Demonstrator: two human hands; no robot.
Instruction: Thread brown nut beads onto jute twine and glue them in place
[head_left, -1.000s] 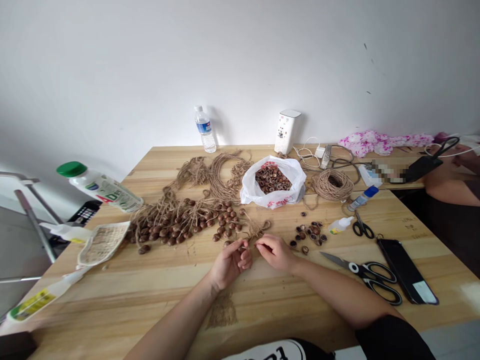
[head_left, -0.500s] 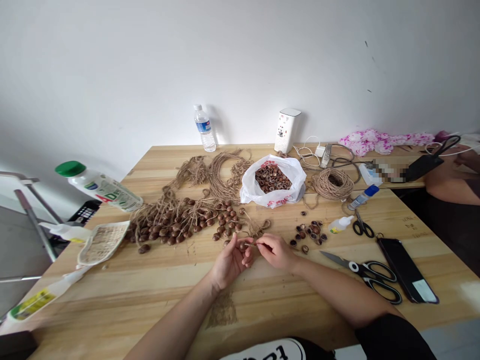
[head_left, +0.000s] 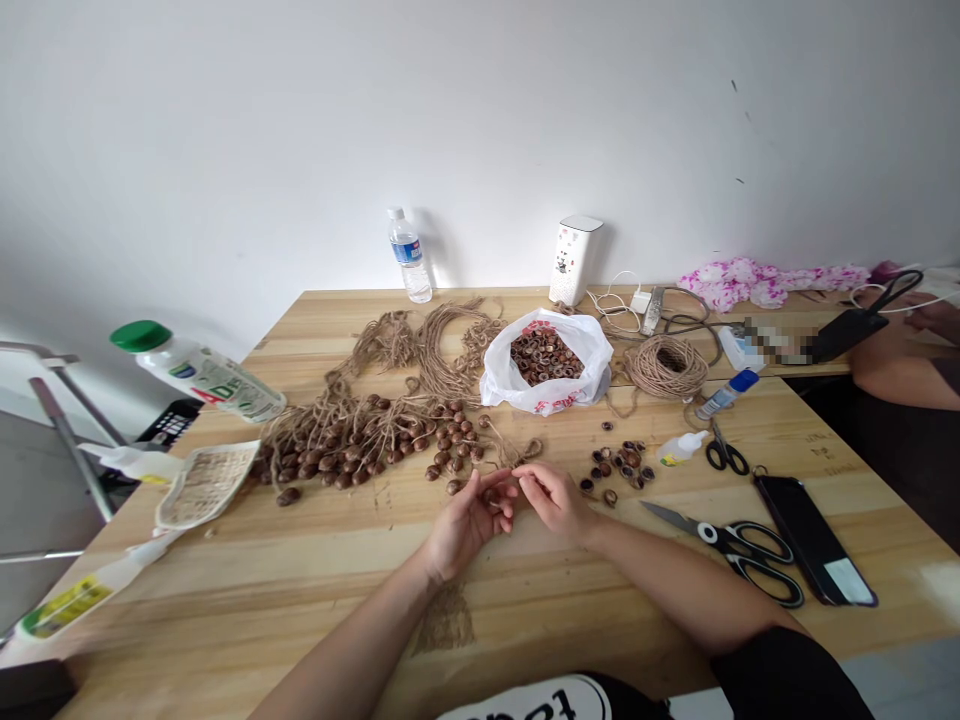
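My left hand [head_left: 466,525] is palm-up at the middle of the table, its fingers curled around a round brown nut [head_left: 492,496] that is partly hidden. Just to its right, my right hand [head_left: 556,500] is closed in a pinch, fingertips against the left fingertips; whatever is pinched there is too small to make out. Right behind the hands lies a looped piece of twine [head_left: 525,455]. A large pile of brown nuts on twine [head_left: 352,455] spreads to the left. Several cut shell pieces [head_left: 622,462] lie right of my right hand.
Behind stands a white plastic bag [head_left: 499,375] of shell rings, beside a twine coil [head_left: 666,368]. Large scissors [head_left: 739,548], small scissors [head_left: 726,455], a phone [head_left: 814,540] and a glue bottle [head_left: 681,447] lie right. A woven tray [head_left: 206,485] sits left. Another person's arm [head_left: 907,365] is far right.
My right fingertips have come up to the left fingertips. The short strand that showed between the hands is now hidden. The left hand has barely moved.
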